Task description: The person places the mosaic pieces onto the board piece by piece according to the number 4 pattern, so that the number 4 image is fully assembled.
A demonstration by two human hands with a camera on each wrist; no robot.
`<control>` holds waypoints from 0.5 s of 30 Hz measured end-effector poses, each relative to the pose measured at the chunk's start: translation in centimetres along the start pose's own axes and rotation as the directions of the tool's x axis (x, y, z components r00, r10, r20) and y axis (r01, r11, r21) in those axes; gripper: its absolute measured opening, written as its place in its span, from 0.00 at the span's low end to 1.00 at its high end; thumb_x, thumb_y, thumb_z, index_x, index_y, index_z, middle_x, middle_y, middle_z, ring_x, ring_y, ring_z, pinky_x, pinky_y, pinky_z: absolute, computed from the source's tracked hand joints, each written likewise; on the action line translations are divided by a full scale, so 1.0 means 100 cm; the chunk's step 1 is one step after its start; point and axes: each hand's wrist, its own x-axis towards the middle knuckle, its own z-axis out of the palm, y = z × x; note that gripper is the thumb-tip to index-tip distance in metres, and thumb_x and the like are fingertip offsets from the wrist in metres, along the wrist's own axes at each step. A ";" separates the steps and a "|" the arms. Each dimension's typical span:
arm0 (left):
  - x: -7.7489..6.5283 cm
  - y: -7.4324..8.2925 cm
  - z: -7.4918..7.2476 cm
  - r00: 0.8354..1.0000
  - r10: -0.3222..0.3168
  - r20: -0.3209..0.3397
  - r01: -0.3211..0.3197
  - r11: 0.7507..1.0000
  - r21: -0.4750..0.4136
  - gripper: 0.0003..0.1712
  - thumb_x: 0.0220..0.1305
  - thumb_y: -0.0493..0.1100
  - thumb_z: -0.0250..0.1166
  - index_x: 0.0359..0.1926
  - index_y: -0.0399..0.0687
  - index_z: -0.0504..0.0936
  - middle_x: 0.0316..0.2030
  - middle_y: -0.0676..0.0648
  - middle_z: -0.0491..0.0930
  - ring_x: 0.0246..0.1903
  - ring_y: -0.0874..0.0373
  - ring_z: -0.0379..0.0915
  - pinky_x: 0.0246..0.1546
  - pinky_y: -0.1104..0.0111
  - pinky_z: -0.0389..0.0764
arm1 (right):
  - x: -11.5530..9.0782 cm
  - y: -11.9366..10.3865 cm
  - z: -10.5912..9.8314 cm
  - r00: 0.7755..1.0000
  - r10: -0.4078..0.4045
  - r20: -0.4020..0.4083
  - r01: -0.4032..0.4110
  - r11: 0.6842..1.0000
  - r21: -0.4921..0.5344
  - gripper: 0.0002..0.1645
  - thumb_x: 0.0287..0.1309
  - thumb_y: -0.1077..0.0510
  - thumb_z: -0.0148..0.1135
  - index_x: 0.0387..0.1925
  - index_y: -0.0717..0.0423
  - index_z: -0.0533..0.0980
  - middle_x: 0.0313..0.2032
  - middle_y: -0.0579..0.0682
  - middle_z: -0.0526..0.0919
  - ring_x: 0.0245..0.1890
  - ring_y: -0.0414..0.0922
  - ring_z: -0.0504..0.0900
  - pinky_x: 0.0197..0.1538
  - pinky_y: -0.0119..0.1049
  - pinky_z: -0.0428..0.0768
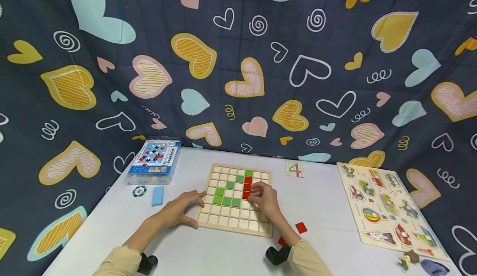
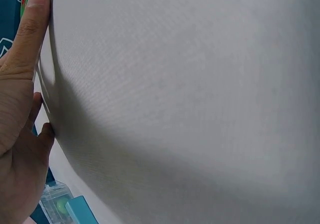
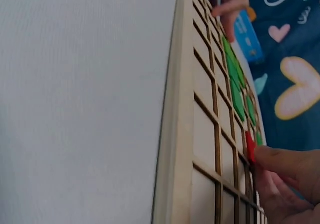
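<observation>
A wooden grid board (image 1: pixel 234 228) lies on the white table, with several green tiles (image 1: pixel 217 199) set in its squares. Red tiles (image 1: pixel 247 180) run down a column right of the green ones. My right hand (image 1: pixel 267 199) pinches the lowest red tile (image 3: pixel 250 146) between thumb and fingers at that column. The left hand (image 1: pixel 182 209) rests at the board's left edge, fingers fairly straight; its thumb (image 2: pixel 31 34) touches the rim. Two loose red squares (image 1: pixel 301 227) lie near the right forearm, one partly covered by it.
A small pattern card (image 1: pixel 295 169) lies behind the board. At the left are a boxed set (image 1: pixel 153 162), a round chip (image 1: pixel 139 191) and a blue block (image 1: pixel 157 196). A picture puzzle board (image 1: pixel 391 209) occupies the right side, with small loose pieces (image 1: pixel 408 260) in front.
</observation>
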 end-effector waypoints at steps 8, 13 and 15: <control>0.002 -0.001 0.002 1.000 0.003 0.003 -0.003 1.000 -0.001 0.29 0.39 0.54 0.76 0.44 0.56 0.74 0.67 0.41 0.65 0.65 0.32 0.56 0.59 0.35 0.60 | -0.018 0.002 -0.038 0.996 0.081 0.030 -0.083 0.993 0.082 0.18 0.49 0.73 0.67 0.44 0.71 0.76 0.39 0.63 0.84 0.37 0.53 0.85 0.39 0.34 0.84; 0.000 -0.003 0.001 1.000 0.000 -0.001 0.000 1.000 0.005 0.29 0.39 0.56 0.75 0.44 0.57 0.73 0.67 0.41 0.65 0.65 0.32 0.56 0.57 0.33 0.62 | -0.045 0.015 -0.098 0.972 0.115 0.207 -0.102 0.992 -0.072 0.22 0.50 0.68 0.69 0.49 0.67 0.75 0.45 0.62 0.82 0.42 0.53 0.82 0.42 0.36 0.84; -0.001 -0.004 0.000 1.000 0.006 -0.009 -0.006 1.000 0.012 0.29 0.39 0.56 0.75 0.44 0.58 0.73 0.67 0.41 0.65 0.65 0.32 0.56 0.56 0.33 0.63 | -0.055 0.021 -0.119 0.947 0.130 0.292 -0.096 0.987 -0.127 0.25 0.48 0.68 0.70 0.50 0.66 0.75 0.48 0.62 0.81 0.43 0.54 0.80 0.43 0.37 0.84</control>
